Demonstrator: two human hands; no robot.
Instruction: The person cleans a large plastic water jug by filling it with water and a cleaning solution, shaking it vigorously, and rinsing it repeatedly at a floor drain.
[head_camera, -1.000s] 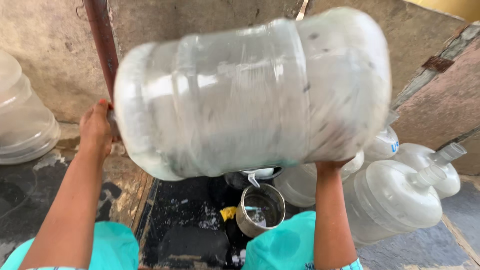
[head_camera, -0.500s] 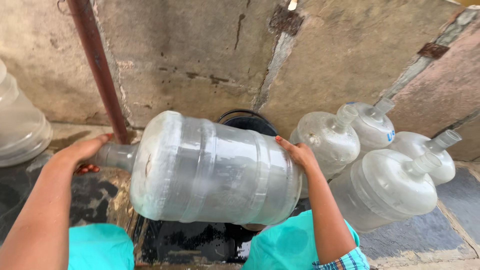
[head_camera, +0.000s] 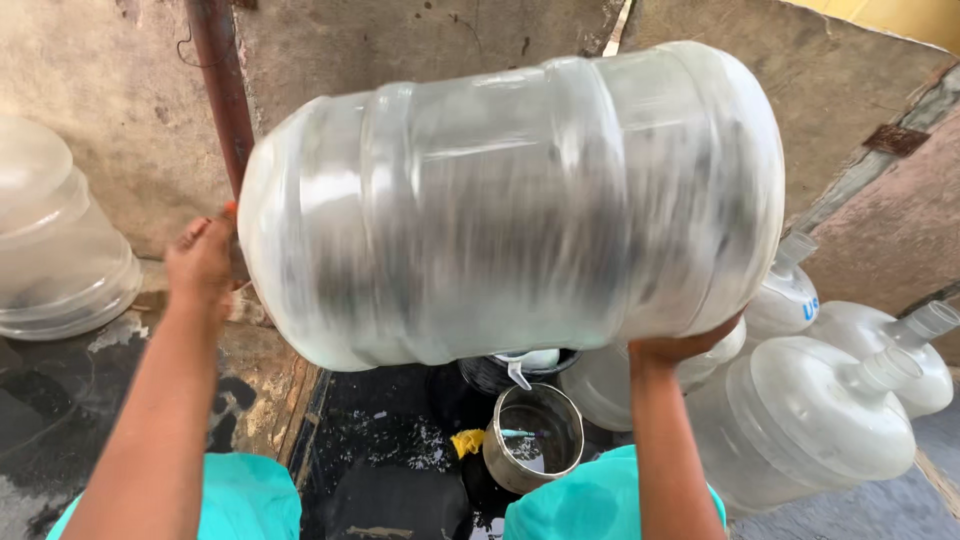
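A large clear plastic water jug (head_camera: 510, 205) lies on its side in the air, blurred by motion and filling the middle of the view. My left hand (head_camera: 203, 262) grips its neck end at the left. Under the jug's wide base at the right, my right hand (head_camera: 680, 347) holds it up. Both my knees in teal cloth (head_camera: 590, 505) show at the bottom edge.
A steel pot (head_camera: 533, 435) with water and a yellow scrap (head_camera: 466, 441) sit on the wet dark floor below. Several clear jugs (head_camera: 815, 415) lie at the right, another (head_camera: 55, 245) at the left. A rusty pipe (head_camera: 222, 85) runs down the concrete wall.
The jug dropped low half a second ago and is now lifted high and close to the camera again, blurred as it moves. Both hands stayed on it.
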